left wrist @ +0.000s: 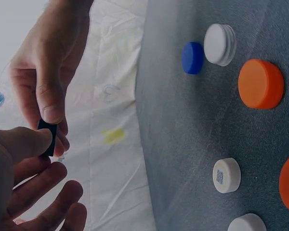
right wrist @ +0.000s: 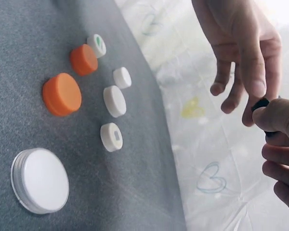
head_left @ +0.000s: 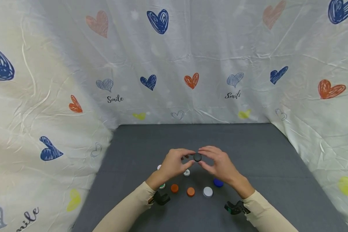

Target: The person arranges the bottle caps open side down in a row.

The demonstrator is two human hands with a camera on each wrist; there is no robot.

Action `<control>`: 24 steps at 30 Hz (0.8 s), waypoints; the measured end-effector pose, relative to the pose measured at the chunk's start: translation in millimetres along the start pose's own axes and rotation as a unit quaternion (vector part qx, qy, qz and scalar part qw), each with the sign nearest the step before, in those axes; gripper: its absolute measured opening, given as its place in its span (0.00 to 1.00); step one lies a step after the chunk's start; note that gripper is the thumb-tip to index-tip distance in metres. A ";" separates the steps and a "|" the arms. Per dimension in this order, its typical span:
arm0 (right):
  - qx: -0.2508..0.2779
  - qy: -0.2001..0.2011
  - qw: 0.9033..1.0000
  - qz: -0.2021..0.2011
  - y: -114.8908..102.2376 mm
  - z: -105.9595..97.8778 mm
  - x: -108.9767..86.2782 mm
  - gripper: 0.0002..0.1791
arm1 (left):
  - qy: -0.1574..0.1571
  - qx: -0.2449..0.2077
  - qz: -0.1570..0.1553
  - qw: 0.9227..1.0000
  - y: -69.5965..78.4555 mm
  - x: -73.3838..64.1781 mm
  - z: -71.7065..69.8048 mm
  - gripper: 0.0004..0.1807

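A small round black bottle cap (head_left: 197, 157) is held up above the table between both hands. My left hand (head_left: 173, 163) pinches it from the left with thumb and fingertips. From the other side my right hand (head_left: 221, 164) pinches the same cap. In the left wrist view the black cap (left wrist: 49, 134) shows edge-on, partly covered by the left thumb. The right wrist view shows only part of the black cap (right wrist: 266, 115) beneath a thumb. A white cap with a small printed square code (right wrist: 111, 137) lies on the table below the hands.
On the grey table (head_left: 150, 138) lie two orange caps (head_left: 190, 192), a blue cap (head_left: 218, 183), a large white lid (head_left: 207, 192), smaller white caps (right wrist: 115, 101), and a white cap with a green mark (right wrist: 97, 45). A heart-print curtain (head_left: 174, 58) surrounds the table's back and sides.
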State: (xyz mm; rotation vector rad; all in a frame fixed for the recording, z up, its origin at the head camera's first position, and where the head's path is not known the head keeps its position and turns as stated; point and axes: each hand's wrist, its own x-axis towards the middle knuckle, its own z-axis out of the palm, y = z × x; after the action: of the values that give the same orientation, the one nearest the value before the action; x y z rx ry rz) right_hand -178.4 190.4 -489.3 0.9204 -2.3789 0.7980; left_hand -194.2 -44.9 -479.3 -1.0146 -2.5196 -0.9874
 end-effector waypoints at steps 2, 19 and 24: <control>0.002 -0.001 1.000 0.008 1.4 -1.3 -2.5 0.22 | -0.010 0.030 0.005 1.000 3.1 3.4 3.0 0.17; -0.066 -0.088 0.991 0.075 22.9 16.5 -33.6 0.19 | -0.149 0.213 0.005 0.966 -1.5 20.2 50.8 0.14; -0.073 -0.113 0.987 0.086 26.3 29.0 -41.2 0.17 | -0.173 0.252 0.005 0.952 -7.5 19.9 64.0 0.09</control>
State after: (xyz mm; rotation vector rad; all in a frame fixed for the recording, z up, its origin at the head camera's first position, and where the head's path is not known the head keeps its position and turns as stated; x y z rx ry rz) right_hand -175.7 205.6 -544.0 0.7896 -2.7028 0.5978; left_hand -212.6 4.6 -521.3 -1.0987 -2.8133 -0.1316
